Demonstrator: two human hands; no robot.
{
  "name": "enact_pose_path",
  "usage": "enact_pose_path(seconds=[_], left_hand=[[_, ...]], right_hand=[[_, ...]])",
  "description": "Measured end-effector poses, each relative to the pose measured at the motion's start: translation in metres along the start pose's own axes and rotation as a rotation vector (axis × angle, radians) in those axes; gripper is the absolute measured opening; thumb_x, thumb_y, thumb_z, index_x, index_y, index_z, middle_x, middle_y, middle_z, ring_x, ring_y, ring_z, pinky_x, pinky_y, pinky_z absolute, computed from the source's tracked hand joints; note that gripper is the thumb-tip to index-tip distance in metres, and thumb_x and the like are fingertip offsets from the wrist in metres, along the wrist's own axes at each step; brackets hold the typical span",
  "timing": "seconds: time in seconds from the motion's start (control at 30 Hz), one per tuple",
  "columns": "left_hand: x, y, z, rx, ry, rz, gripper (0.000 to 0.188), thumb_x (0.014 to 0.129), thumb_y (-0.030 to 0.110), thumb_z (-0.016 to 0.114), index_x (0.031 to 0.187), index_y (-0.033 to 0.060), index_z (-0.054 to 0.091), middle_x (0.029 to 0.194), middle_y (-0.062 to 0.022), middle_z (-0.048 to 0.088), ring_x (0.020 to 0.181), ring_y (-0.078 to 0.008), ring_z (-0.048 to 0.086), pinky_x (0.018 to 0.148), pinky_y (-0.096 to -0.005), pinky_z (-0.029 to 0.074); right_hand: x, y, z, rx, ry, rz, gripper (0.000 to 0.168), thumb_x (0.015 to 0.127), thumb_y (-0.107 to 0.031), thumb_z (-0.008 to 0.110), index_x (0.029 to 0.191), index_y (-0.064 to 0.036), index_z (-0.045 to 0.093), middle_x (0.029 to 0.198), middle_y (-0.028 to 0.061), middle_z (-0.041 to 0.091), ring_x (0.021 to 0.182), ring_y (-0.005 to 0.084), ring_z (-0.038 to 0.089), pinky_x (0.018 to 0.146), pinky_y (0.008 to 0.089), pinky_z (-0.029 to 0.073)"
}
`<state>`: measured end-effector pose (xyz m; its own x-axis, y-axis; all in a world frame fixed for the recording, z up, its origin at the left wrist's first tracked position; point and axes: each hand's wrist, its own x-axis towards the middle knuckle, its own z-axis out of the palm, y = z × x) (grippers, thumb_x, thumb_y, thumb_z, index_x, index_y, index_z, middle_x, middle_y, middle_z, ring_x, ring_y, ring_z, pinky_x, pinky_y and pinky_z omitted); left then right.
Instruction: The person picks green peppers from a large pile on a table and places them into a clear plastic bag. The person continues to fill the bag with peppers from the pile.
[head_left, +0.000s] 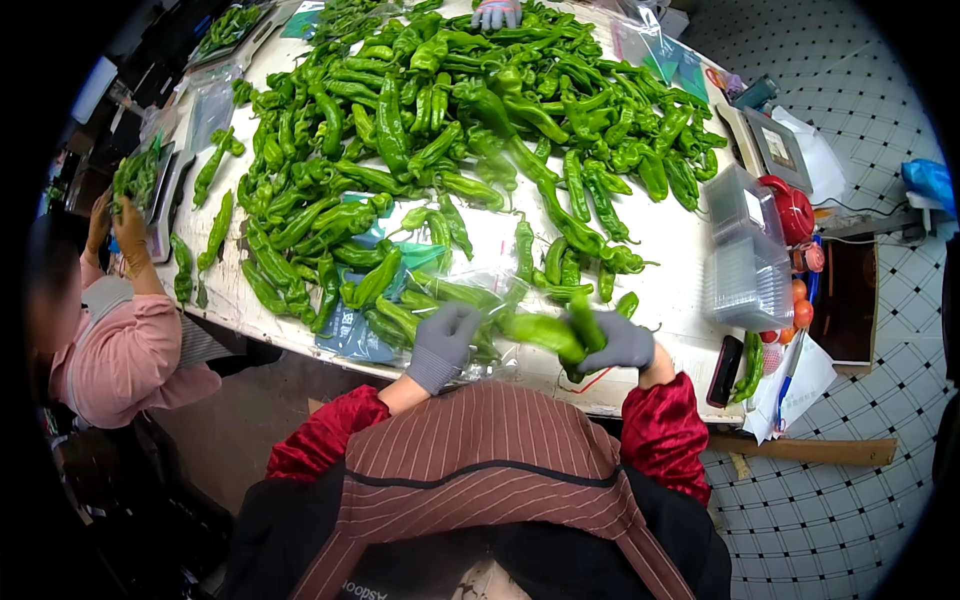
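My left hand (441, 346), in a grey knit glove, grips the edge of a transparent plastic bag (501, 283) lying near the table's front edge. Several green peppers (401, 319) lie in or under the film; which of them are inside I cannot tell. To the right, my right hand (621, 341), gloved alike, is closed around a few long green peppers (547, 335), blurred and pointing towards the bag. A large heap of green peppers (420, 112) spreads over the white table (667, 262) before me.
Stacked plastic trays (746, 277), a red kettle (787, 210), a phone (724, 371) and tomatoes (802, 313) line the right edge. A scale (776, 150) stands behind them. At left, a person in pink (135, 352) handles peppers on another scale; a gloved hand (496, 13) reaches in opposite.
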<state>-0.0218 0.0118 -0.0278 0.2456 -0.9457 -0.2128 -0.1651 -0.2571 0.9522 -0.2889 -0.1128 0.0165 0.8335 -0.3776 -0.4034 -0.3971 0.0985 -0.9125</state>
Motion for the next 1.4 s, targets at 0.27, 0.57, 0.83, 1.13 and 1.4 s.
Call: enact_pose_path(seconds=[0.27, 0.57, 0.83, 1.13, 1.4], left_hand=[[-0.018, 0.02, 0.008, 0.041, 0.141, 0.236, 0.008, 0.086, 0.006, 0.063, 0.091, -0.0004, 0.062, 0.07, -0.0055, 0.059, 0.059, -0.007, 0.052, 0.055, -0.023, 0.043], [-0.024, 0.035, -0.008, 0.497, 0.029, 0.74, 0.021, 0.078, 0.006, 0.065, 0.099, 0.0062, 0.063, 0.073, -0.0129, 0.064, 0.06, -0.0296, 0.061, 0.052, -0.0363, 0.047], [-0.032, 0.04, -0.014, 0.427, 0.001, 0.839, 0.024, 0.074, 0.004, 0.067, 0.097, 0.0073, 0.062, 0.068, -0.0101, 0.06, 0.055, -0.0279, 0.058, 0.05, -0.0359, 0.044], [-0.028, 0.043, -0.025, 0.27, 0.105, 0.708, 0.014, 0.08, 0.002, 0.065, 0.094, 0.0044, 0.064, 0.065, -0.006, 0.06, 0.054, -0.0204, 0.058, 0.05, -0.0298, 0.044], [-0.005, 0.09, -0.064, -0.402, 0.24, 0.117, 0.01, 0.091, 0.01, 0.057, 0.092, 0.0011, 0.06, 0.063, 0.0028, 0.052, 0.048, -0.0027, 0.043, 0.043, -0.0187, 0.033]], right_hand=[[0.061, 0.043, 0.085, -0.369, 0.046, 0.115, 0.064, 0.069, -0.029, 0.067, 0.127, -0.01, 0.047, 0.105, 0.0206, 0.064, 0.096, 0.033, 0.062, 0.086, 0.0393, 0.048], [0.103, 0.012, 0.041, 0.385, -0.173, 0.239, 0.032, 0.072, -0.025, 0.068, 0.094, -0.001, 0.065, 0.072, 0.0074, 0.063, 0.06, 0.0179, 0.06, 0.058, 0.0294, 0.049], [0.146, 0.014, 0.08, -0.018, -0.16, -0.042, 0.044, 0.08, -0.033, 0.063, 0.114, -0.007, 0.056, 0.097, 0.0195, 0.06, 0.091, 0.0316, 0.059, 0.077, 0.0372, 0.047], [0.175, -0.017, 0.102, -0.346, 0.196, -0.139, 0.059, 0.085, -0.04, 0.059, 0.132, -0.007, 0.045, 0.12, 0.0261, 0.053, 0.112, 0.0394, 0.052, 0.093, 0.0395, 0.042], [0.063, -0.084, 0.059, -0.286, 0.827, -0.48, 0.02, 0.08, -0.01, 0.069, 0.099, -0.005, 0.066, 0.089, 0.01, 0.066, 0.08, 0.0198, 0.063, 0.071, 0.028, 0.05]])
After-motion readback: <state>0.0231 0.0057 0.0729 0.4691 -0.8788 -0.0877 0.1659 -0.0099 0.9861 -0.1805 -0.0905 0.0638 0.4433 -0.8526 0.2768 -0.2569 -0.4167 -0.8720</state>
